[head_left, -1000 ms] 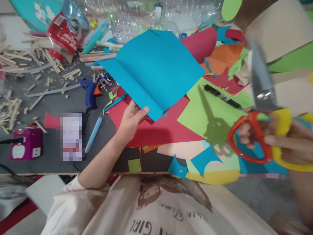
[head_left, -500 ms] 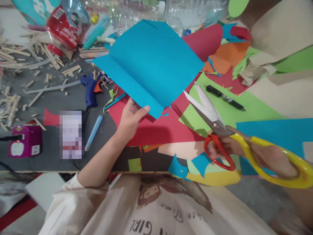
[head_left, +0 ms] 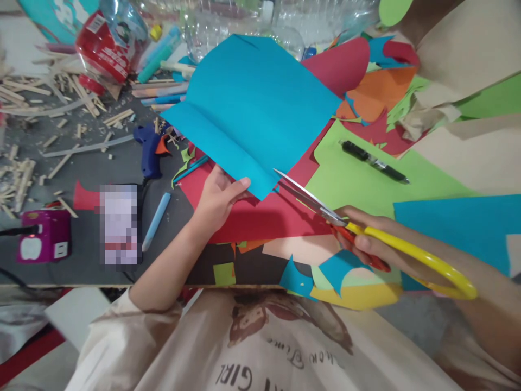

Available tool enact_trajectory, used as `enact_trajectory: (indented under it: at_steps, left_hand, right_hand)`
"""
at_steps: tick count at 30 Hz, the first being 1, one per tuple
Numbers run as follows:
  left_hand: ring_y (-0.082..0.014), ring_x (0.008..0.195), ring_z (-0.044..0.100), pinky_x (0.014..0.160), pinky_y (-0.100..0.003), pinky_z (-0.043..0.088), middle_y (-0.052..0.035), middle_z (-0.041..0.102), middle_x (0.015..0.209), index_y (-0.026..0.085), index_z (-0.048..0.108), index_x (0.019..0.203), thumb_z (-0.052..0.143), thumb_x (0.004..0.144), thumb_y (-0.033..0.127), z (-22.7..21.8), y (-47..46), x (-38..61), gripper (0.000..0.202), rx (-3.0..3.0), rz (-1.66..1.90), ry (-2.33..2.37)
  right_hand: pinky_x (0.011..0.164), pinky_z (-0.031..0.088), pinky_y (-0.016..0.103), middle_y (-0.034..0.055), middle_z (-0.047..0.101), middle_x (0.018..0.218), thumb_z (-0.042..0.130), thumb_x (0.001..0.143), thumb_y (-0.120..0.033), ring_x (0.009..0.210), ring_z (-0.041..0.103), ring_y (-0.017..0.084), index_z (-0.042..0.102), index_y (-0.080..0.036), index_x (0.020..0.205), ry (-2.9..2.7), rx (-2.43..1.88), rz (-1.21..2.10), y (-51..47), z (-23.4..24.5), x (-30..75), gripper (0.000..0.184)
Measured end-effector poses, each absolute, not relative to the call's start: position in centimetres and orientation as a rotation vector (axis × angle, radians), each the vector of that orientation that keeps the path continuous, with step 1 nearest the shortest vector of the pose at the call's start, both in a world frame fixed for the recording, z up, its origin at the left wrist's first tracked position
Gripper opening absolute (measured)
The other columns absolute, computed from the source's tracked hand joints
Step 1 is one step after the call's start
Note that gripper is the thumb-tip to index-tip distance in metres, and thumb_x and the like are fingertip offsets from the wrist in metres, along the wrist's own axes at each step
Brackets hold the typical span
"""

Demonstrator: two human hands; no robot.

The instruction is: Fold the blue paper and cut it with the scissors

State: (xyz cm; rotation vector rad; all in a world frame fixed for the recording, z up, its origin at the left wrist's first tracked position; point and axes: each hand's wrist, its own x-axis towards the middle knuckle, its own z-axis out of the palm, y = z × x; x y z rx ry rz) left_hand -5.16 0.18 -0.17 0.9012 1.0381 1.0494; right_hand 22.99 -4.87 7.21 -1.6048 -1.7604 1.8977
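Observation:
My left hand point(head_left: 217, 196) pinches the near corner of a folded blue paper sheet point(head_left: 254, 108) and holds it raised over the table. My right hand point(head_left: 368, 236) grips scissors point(head_left: 350, 227) with one red and one yellow handle. The blades are slightly apart and their tips reach the blue sheet's lower edge, just right of my left thumb. Beneath lie a red sheet point(head_left: 264, 217) and a light green sheet point(head_left: 358, 179).
A black marker point(head_left: 374, 161) lies on the green sheet. A blue glue gun point(head_left: 148, 149), a light blue pen point(head_left: 157, 220), wooden sticks point(head_left: 61, 103), a purple box point(head_left: 40, 244) and a red-labelled bottle point(head_left: 108, 38) sit left. Coloured scraps cover the near edge point(head_left: 337, 282).
My right hand swung the scissors down from the upper right and leftward. The blades turned flat and now reach the blue sheet's edge. My left hand stayed put holding the sheet.

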Motion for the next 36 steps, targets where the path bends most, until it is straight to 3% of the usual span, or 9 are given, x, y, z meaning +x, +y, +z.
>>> enact_trajectory:
  at_steps: [3, 6, 12, 20, 27, 36]
  left_hand:
    - [-0.0235, 0.099, 0.067, 0.074, -0.032, 0.061, -0.0065, 0.065, 0.114, 0.024, 0.050, 0.114, 0.075, 0.069, 0.039, -0.1, 0.1, -5.2, 0.054, 0.889, 1.017, 1.029]
    - [-0.0244, 0.098, 0.068, 0.074, -0.033, 0.061, -0.0061, 0.066, 0.112, 0.024, 0.050, 0.114, 0.074, 0.070, 0.042, -0.1, 0.1, -5.3, 0.053, 0.929, 1.004, 1.023]
    - [-0.0224, 0.087, 0.070, 0.069, -0.033, 0.061, -0.0038, 0.068, 0.101, 0.024, 0.051, 0.111, 0.076, 0.070, 0.042, 0.1, -0.1, -5.1, 0.051, 0.929, 1.005, 0.978]
    - [-0.0220, 0.088, 0.070, 0.066, -0.029, 0.062, -0.0034, 0.069, 0.104, 0.024, 0.050, 0.109, 0.079, 0.067, 0.041, 0.1, -0.1, -5.0, 0.054, 0.872, 1.005, 0.961]
    - [-0.0227, 0.091, 0.070, 0.072, -0.032, 0.062, -0.0036, 0.069, 0.104, 0.023, 0.051, 0.110, 0.078, 0.068, 0.040, 0.1, -0.2, -5.0, 0.053, 0.877, 0.998, 0.959]
    - [-0.0232, 0.099, 0.068, 0.078, -0.033, 0.061, -0.0049, 0.068, 0.113, 0.024, 0.051, 0.112, 0.078, 0.068, 0.038, 0.1, -0.1, -5.0, 0.054, 0.864, 1.011, 0.938]
  right_hand:
    - [0.038, 0.026, 0.019, -0.0080, 0.042, 0.051, 0.050, 0.076, -0.072, 0.041, 0.032, 0.007, 0.048, -0.025, 0.102, -1.581, -1.599, 2.169, -4.5, 7.6, 21.9, 0.054]
    - [0.039, 0.025, 0.020, -0.0079, 0.041, 0.051, 0.049, 0.074, -0.075, 0.042, 0.032, 0.007, 0.048, -0.023, 0.104, -1.555, -1.638, 2.128, -4.3, 8.0, 21.1, 0.061]
    - [0.038, 0.028, 0.019, -0.0079, 0.041, 0.055, 0.049, 0.078, -0.073, 0.042, 0.033, 0.005, 0.048, -0.021, 0.102, -1.529, -1.582, 2.128, -4.2, 8.2, 20.4, 0.057]
    - [0.038, 0.027, 0.020, -0.0065, 0.045, 0.055, 0.048, 0.079, -0.071, 0.042, 0.033, 0.005, 0.047, -0.021, 0.099, -1.462, -1.487, 2.206, -4.5, 7.0, 20.9, 0.055]
    - [0.037, 0.029, 0.020, -0.0071, 0.046, 0.055, 0.050, 0.080, -0.068, 0.040, 0.035, 0.005, 0.047, -0.020, 0.104, -1.449, -1.369, 2.217, -4.7, 6.2, 20.9, 0.053]
    - [0.037, 0.026, 0.020, -0.0070, 0.044, 0.054, 0.049, 0.073, -0.077, 0.041, 0.034, 0.005, 0.049, -0.020, 0.101, -1.444, -1.519, 2.096, -5.0, 6.8, 19.9, 0.063]
